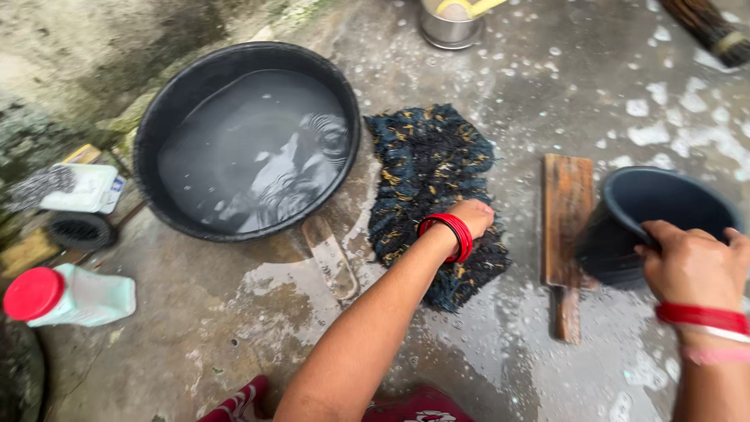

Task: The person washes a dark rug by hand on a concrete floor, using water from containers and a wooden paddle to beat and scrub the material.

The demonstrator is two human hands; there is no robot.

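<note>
I see the wet cloth point(432, 195) lying flat on the soapy floor point(547, 70), just beside the big tub point(246, 141) of water. My left hand point(474, 216) presses down on it, fingers curled, though I cannot tell if it grips. My right hand point(691, 262) holds the rim of a dark bucket point(664, 207), tipped next to the wooden bat point(568, 234). I think the bucket could slip, because everything is soapy and wet.
</note>
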